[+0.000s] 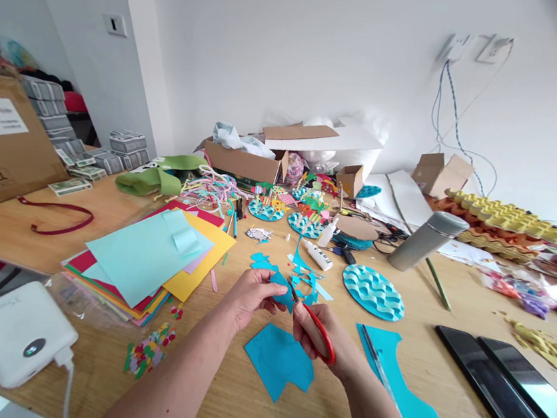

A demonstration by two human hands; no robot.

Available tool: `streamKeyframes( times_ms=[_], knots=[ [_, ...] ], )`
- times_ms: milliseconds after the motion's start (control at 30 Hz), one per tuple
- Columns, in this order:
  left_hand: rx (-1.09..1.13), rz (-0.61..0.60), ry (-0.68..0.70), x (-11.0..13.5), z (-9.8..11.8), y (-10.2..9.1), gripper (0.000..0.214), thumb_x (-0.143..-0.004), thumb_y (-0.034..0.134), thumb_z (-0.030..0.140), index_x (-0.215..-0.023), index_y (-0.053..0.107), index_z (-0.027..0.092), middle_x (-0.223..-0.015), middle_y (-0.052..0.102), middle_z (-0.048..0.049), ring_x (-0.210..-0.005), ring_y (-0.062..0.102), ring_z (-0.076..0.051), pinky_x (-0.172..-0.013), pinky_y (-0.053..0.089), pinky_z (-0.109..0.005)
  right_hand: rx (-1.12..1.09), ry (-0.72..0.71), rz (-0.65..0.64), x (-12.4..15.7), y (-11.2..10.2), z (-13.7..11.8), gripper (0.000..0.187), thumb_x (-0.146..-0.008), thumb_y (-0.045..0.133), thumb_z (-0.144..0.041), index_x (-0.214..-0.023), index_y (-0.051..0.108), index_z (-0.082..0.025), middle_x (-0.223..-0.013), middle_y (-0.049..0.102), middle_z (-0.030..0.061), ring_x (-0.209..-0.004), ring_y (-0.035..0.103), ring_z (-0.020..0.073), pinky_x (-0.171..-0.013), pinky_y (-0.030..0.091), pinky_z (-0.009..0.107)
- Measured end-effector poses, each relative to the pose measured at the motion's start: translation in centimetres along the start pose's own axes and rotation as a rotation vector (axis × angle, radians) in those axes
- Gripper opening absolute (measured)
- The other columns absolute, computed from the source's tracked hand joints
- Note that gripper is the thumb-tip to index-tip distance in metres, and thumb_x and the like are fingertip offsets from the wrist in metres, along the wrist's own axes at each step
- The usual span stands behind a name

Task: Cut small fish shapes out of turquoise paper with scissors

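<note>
My left hand pinches a small piece of blue paper above the wooden table. My right hand is closed around red-handled scissors, whose blades meet the blue piece. Under the hands lies a larger blue paper offcut. Another long blue offcut lies to the right of my right wrist. More blue scraps sit just beyond the hands.
A stack of coloured paper sheets lies at left, a white power bank nearer left. A blue wavy disc, a glue bottle, a grey flask, cardboard boxes and two dark phones surround the hands.
</note>
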State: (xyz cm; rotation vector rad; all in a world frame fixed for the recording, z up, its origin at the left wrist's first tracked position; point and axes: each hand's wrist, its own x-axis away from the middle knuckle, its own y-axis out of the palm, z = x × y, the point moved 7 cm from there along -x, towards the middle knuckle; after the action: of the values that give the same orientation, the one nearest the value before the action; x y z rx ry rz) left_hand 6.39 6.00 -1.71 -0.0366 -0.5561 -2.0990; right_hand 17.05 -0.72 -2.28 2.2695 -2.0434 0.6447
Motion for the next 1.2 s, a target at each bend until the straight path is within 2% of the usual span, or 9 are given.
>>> streamKeyframes(
  times_ms=[267, 400, 633, 933, 1200],
  knots=[
    [0.009, -0.005, 0.01, -0.01, 0.09, 0.02, 0.022, -0.055, 0.073, 0.028, -0.068, 0.061, 0.013, -0.064, 0.066, -0.0024, -0.051, 0.054, -0.01, -0.047, 0.039, -0.022, -0.002, -0.043, -0.03, -0.09, -0.08, 0.28, 0.067, -0.078, 0.042, -0.078, -0.057, 0.054, -0.015, -0.037, 0.046, -0.0011, -0.032, 0.037, 0.0064, -0.037, 0.024, 0.021],
    [0.036, 0.031, 0.006, -0.06, 0.13, -0.21, 0.023, -0.053, 0.076, 0.026, -0.062, 0.061, 0.012, -0.06, 0.062, -0.0003, -0.05, 0.051, -0.008, -0.049, 0.039, -0.022, 0.003, -0.043, -0.024, -0.05, -0.16, 0.13, 0.068, -0.078, 0.042, -0.078, -0.06, 0.056, -0.014, -0.043, 0.051, 0.0009, -0.037, 0.043, 0.0078, -0.039, 0.028, 0.02],
    [0.066, 0.118, 0.009, -0.36, -0.1, -0.93, 0.03, -0.05, 0.08, 0.028, -0.067, 0.061, 0.012, -0.061, 0.063, 0.0001, -0.05, 0.052, -0.008, -0.052, 0.039, -0.023, 0.073, -0.015, -0.008, -0.08, -0.16, 0.22, 0.069, -0.078, 0.04, -0.078, -0.059, 0.056, -0.014, -0.045, 0.052, 0.0017, -0.04, 0.045, 0.0083, -0.04, 0.032, 0.02],
    [-0.076, 0.02, -0.01, 0.03, -0.06, -0.12, 0.023, -0.054, 0.072, 0.032, -0.06, 0.057, 0.014, -0.055, 0.054, 0.0028, -0.046, 0.045, -0.008, -0.048, 0.035, -0.024, 0.046, -0.025, -0.062, 0.2, 0.27, -0.31, 0.069, -0.075, 0.04, -0.081, -0.061, 0.056, -0.015, -0.047, 0.052, 0.0017, -0.042, 0.046, 0.0094, -0.041, 0.033, 0.02],
    [-0.205, 0.006, 0.011, 0.08, 0.16, 0.02, 0.016, -0.056, 0.063, 0.03, -0.059, 0.055, 0.016, -0.051, 0.049, 0.0047, -0.045, 0.041, -0.008, -0.045, 0.03, -0.023, 0.015, -0.053, -0.087, 0.22, 0.4, -0.51, 0.066, -0.078, 0.04, -0.079, -0.061, 0.056, -0.017, -0.047, 0.053, 0.0013, -0.042, 0.046, 0.01, -0.041, 0.031, 0.022]
  ],
)
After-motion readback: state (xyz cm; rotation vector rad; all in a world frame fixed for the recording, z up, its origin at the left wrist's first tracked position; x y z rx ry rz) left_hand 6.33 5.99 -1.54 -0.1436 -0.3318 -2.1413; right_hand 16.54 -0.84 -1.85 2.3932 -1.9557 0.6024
